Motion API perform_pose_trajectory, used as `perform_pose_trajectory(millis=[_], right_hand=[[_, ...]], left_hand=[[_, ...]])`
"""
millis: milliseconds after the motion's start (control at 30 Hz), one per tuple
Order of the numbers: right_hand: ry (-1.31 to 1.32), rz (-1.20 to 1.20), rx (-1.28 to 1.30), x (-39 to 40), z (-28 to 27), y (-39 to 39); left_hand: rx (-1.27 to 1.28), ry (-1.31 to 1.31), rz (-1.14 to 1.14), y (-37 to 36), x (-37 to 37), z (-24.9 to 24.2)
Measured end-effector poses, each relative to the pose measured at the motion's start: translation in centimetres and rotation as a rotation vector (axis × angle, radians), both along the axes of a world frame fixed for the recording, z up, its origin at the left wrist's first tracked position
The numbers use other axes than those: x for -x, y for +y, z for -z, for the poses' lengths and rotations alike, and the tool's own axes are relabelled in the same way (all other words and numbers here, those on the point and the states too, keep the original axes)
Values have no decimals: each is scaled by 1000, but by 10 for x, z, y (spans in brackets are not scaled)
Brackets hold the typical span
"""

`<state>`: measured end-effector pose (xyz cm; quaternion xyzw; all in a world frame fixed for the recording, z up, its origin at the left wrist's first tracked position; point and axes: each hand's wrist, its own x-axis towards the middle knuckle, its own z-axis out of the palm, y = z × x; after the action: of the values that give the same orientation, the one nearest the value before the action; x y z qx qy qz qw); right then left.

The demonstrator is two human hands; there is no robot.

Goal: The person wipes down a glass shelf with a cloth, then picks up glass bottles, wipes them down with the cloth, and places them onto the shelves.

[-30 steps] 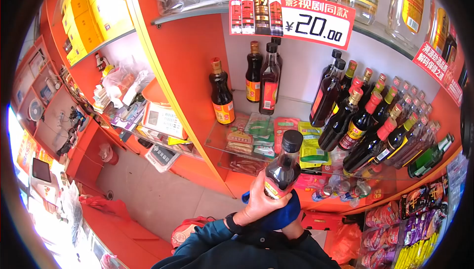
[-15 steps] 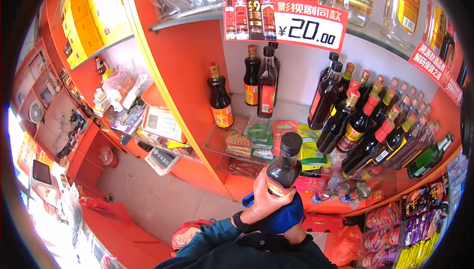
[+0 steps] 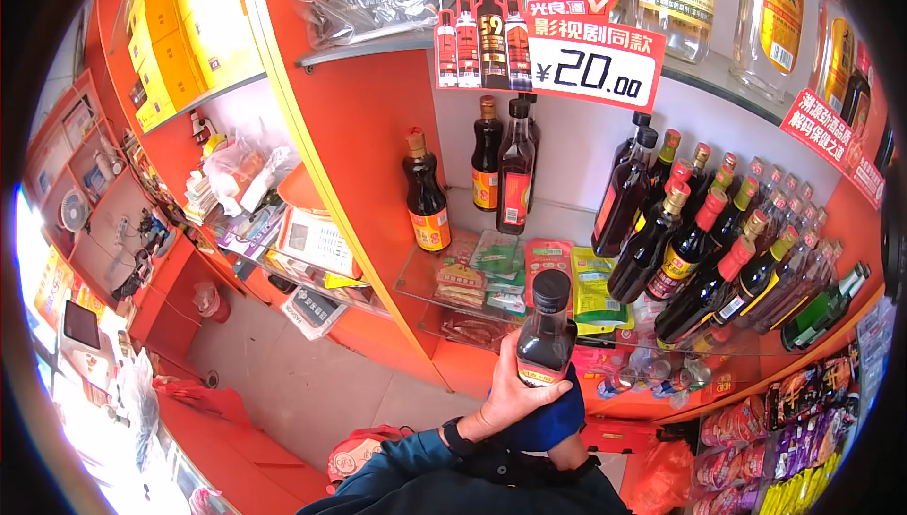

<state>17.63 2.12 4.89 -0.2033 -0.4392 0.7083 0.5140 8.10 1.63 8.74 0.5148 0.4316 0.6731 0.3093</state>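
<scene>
A dark glass bottle with a black cap stands upright close to my body. My left hand, with a dark band at its wrist, is closed around the bottle's body. Below that, a blue cloth covers the bottle's lower part and my right hand, whose wrist shows under it. The right fingers are hidden, but the cloth is bunched in that hand. Just beyond the bottle, flat packets lie on the glass shelf.
Dark sauce bottles crowd the shelf's right side; a few more stand at its left. A price sign hangs from the upper shelf. Snack packs hang at lower right. A yellow-edged partition rises on the left.
The bottle, both hands and the cloth have moved slightly down in view, while the shelves have shifted a little as well. The left hand keeps its hold on the bottle.
</scene>
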Motion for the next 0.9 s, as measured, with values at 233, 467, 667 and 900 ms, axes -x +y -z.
perform_pose_trajectory(millis=[233,467,667,900], right_hand=[[-471,-14,-253,-19,4,-3],[-50,-205,140,-18,-7,-10],[-153,-109,119,-21,26,-6],[-288,-54,9,-26,10,-10]], left_hand=[[191,-181,667,5,32,-16],[266,-280,808,15,35,-8],[261,-117,610,6,28,-9],[-11,192,394,3,21,-5]])
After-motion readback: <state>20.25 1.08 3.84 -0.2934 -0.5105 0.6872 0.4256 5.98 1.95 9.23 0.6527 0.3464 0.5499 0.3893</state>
